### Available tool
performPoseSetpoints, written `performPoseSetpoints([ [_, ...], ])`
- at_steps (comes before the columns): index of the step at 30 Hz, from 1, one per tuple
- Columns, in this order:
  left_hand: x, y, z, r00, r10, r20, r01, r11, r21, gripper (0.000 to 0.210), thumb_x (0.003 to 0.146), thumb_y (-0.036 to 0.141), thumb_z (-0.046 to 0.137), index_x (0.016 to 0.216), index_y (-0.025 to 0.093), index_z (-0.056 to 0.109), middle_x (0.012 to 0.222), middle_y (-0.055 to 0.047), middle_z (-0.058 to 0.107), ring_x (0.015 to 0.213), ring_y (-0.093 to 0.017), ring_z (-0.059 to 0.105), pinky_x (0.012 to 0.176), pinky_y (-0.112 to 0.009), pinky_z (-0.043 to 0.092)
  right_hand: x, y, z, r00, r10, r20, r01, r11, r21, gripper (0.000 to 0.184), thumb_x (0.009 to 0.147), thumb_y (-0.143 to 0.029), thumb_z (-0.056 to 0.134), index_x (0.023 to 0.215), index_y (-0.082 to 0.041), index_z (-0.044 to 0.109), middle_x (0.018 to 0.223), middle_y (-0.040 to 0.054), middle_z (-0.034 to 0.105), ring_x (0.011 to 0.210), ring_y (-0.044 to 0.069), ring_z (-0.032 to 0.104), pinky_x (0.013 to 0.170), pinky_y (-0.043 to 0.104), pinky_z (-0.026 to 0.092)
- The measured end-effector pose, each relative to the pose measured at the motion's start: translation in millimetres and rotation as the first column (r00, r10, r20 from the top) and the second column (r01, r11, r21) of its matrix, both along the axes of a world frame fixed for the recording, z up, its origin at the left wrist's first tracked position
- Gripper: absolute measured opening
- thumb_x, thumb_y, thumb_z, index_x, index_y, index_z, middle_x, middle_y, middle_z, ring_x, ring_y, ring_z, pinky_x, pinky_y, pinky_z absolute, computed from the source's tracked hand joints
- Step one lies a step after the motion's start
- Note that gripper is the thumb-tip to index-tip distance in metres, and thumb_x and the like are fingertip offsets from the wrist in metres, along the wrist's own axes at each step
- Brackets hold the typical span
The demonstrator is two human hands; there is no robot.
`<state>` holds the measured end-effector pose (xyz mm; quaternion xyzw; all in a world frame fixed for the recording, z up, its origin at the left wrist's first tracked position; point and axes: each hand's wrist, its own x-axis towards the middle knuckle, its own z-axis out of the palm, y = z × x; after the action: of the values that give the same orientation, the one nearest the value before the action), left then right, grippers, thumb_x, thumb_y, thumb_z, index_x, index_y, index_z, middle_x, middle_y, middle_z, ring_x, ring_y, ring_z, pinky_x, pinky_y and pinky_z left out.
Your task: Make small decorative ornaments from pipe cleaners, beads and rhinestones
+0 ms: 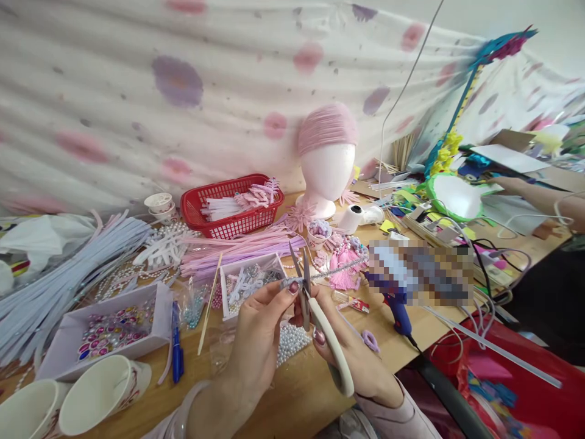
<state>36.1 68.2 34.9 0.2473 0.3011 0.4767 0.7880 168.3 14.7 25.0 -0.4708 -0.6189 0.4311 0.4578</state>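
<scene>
My right hand (347,360) is closed around white-handled scissors (333,341), whose parted blades point up and away from me. Pinched between the thumb and fingers of my left hand (258,329) is a thin greyish fuzzy pipe cleaner (340,268). It passes by the scissor blades and stretches off to the right. Just behind my left hand stands a white box (224,292) of small pale fuzzy pieces. Under and between my hands, a patch of silvery pearl beads (292,344) lies on the table.
A blue glue gun (398,311) rests right of my hands. Beyond are a red basket (205,228) and a white foam head (326,167) with pink wrapping. Paper cups (98,396) and a gem box (55,347) stand left. At the far right another person's arm (542,198) reaches in.
</scene>
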Motion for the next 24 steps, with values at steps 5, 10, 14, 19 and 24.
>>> performPoseSetpoints([
  [5,0,2,-0.7,0.999,0.035,-0.040,-0.037,0.999,-0.031,0.016,0.059,0.023,0.089,0.068,0.018,0.077,0.064,0.002,0.072,0.058,-0.010,0.062,0.058,-0.019,0.051,-4,0,2.4,0.994,-0.050,-0.101,0.038,0.993,-0.113,0.028,0.088,-0.049,0.063,0.100,-0.026,0.053,0.085,0.0013,0.055,0.076,0.019,0.055,0.069,0.030,0.053],
  [10,1,4,-1.4,0.995,0.055,-0.088,-0.059,0.997,-0.042,0.019,0.055,0.023,0.090,0.067,0.019,0.077,0.068,0.001,0.075,0.064,-0.012,0.066,0.065,-0.022,0.053,-5,-1,-2.3,0.975,-0.104,-0.194,0.070,0.983,-0.171,0.027,0.089,-0.045,0.066,0.091,-0.023,0.050,0.082,-0.0016,0.050,0.074,0.014,0.050,0.070,0.026,0.048],
  [14,2,4,-3.4,0.998,0.025,-0.050,-0.026,0.999,-0.032,0.016,0.058,0.024,0.089,0.066,0.019,0.076,0.065,0.001,0.075,0.061,-0.010,0.064,0.062,-0.019,0.051,-10,-1,-11.7,0.956,-0.137,-0.259,0.086,0.976,-0.201,0.028,0.088,-0.045,0.067,0.088,-0.022,0.051,0.076,-0.0046,0.046,0.065,0.011,0.051,0.060,0.023,0.050],
  [19,0,8,-7.3,0.999,0.029,-0.012,-0.030,0.999,-0.039,0.020,0.058,0.025,0.091,0.068,0.016,0.076,0.065,0.002,0.071,0.061,-0.008,0.061,0.063,-0.019,0.051,4,-3,-25.7,0.933,-0.298,-0.200,0.275,0.952,-0.132,0.031,0.085,-0.047,0.070,0.086,-0.022,0.050,0.074,-0.0043,0.050,0.055,0.011,0.052,0.049,0.023,0.049],
  [24,-4,10,-1.5,0.995,-0.032,0.097,0.042,0.993,-0.111,0.027,0.055,0.025,0.094,0.070,0.018,0.073,0.071,0.002,0.068,0.066,-0.010,0.061,0.070,-0.025,0.053,40,-17,-30.4,0.791,-0.504,0.347,0.472,0.864,0.177,0.019,0.088,-0.034,0.062,0.084,-0.022,0.048,0.074,0.0000,0.056,0.064,0.017,0.056,0.059,0.029,0.048],
])
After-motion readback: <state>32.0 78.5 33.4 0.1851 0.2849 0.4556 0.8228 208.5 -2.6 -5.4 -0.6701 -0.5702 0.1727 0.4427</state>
